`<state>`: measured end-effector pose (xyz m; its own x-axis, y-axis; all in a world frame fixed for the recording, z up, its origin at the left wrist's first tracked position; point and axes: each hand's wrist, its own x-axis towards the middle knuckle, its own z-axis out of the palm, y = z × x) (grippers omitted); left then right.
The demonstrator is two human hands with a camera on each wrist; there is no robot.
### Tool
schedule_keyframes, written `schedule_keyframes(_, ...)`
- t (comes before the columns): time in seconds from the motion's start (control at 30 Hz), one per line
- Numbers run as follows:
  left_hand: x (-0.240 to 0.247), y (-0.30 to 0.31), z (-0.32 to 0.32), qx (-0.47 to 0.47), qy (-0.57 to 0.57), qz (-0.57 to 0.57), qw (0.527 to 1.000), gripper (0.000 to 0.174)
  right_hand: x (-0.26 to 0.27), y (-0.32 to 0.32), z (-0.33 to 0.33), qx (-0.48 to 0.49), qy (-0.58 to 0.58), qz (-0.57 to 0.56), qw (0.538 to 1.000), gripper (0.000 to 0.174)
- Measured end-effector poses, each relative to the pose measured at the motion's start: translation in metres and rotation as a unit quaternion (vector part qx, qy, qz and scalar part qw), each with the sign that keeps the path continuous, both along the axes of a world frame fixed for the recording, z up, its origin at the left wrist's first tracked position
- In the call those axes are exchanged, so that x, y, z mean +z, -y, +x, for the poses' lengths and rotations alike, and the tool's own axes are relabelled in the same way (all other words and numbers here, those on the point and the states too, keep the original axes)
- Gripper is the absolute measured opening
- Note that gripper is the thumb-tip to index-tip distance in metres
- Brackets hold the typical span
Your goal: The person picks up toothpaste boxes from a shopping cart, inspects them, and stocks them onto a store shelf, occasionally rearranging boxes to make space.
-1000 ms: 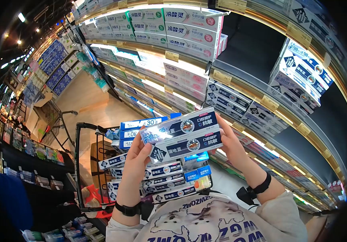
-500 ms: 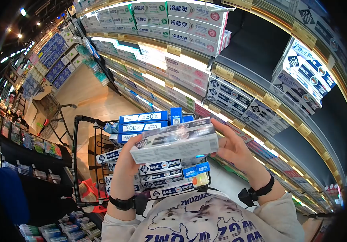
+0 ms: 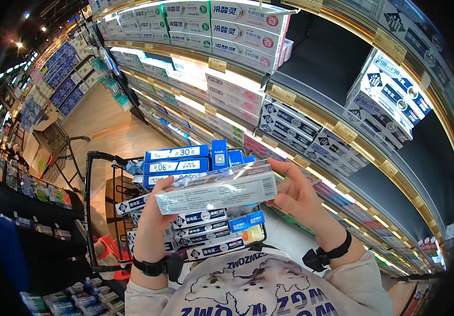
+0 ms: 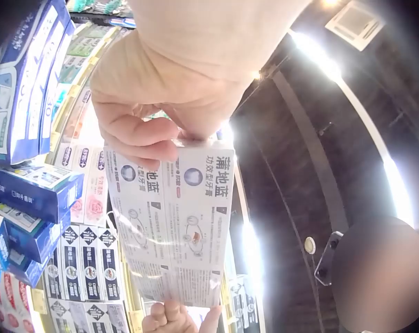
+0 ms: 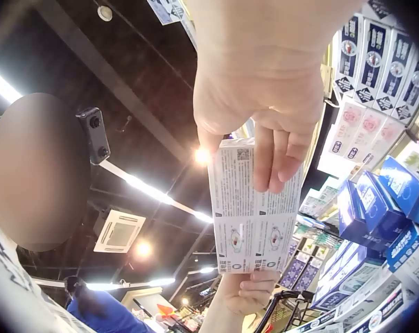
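Note:
A shrink-wrapped pair of toothpaste boxes point(image 3: 216, 192) is held level over a shopping cart, a side face with small print and a barcode turned toward the head camera. My left hand point(image 3: 152, 218) grips its left end; in the left wrist view, the curled fingers point(image 4: 143, 135) lie over the printed face. The right hand point(image 3: 299, 197) holds the other end. From the right wrist view, the right fingers point(image 5: 268, 159) press on the printed face and the thumb is at the edge. Two box panels lie side by side under the clear film.
The black-railed shopping cart point(image 3: 91, 210) holds blue boxes point(image 3: 177, 152) and several white-and-navy toothpaste boxes point(image 3: 203, 231). Lit shelves with stacked toothpaste point(image 3: 245, 31) run along the right. Another cart point(image 3: 61, 152) stands in the aisle. A person in blue point(image 5: 102, 312) is behind.
Both hands have tilted the toothpaste pack, so its navy front has turned away and the printed side face now shows. The pack has also shifted slightly left and down in the head view.

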<state>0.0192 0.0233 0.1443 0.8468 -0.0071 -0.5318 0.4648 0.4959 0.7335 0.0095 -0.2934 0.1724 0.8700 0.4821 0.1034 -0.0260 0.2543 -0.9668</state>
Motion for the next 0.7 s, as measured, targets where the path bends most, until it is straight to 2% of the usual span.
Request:
schedule_keyframes(0.27,0.003,0.003,0.002,0.018,-0.013,0.023,0.999,0.046,0.0,0.001,-0.002,0.004,-0.005,0.019,1.0,0.074)
schedule_keyframes(0.37,-0.009,-0.009,0.002,-0.036,0.001,-0.009,0.999,0.042,0.001,0.001,-0.004,0.001,-0.012,0.018,1.0,0.075)
schedule_keyframes(0.43,-0.018,-0.008,0.005,0.029,-0.049,-0.019,0.998,0.038,-0.005,0.004,-0.005,-0.015,-0.003,-0.035,0.999,0.075)
schedule_keyframes(0.47,-0.019,-0.006,0.008,0.018,-0.019,-0.037,0.999,0.039,-0.008,0.005,-0.006,0.0,-0.007,0.004,1.0,0.075)
schedule_keyframes(0.53,-0.015,-0.001,0.007,-0.02,0.072,-0.046,0.996,0.043,-0.005,0.013,-0.007,0.017,-0.003,-0.005,1.0,0.074)
schedule_keyframes(0.6,0.011,0.015,0.002,-0.061,0.16,-0.027,0.985,0.048,-0.009,0.022,-0.008,0.013,-0.004,0.003,1.0,0.074)
schedule_keyframes(0.7,0.023,0.031,0.006,-0.11,0.209,0.022,0.971,0.056,-0.018,0.04,-0.013,-0.042,0.026,-0.082,0.995,0.061)
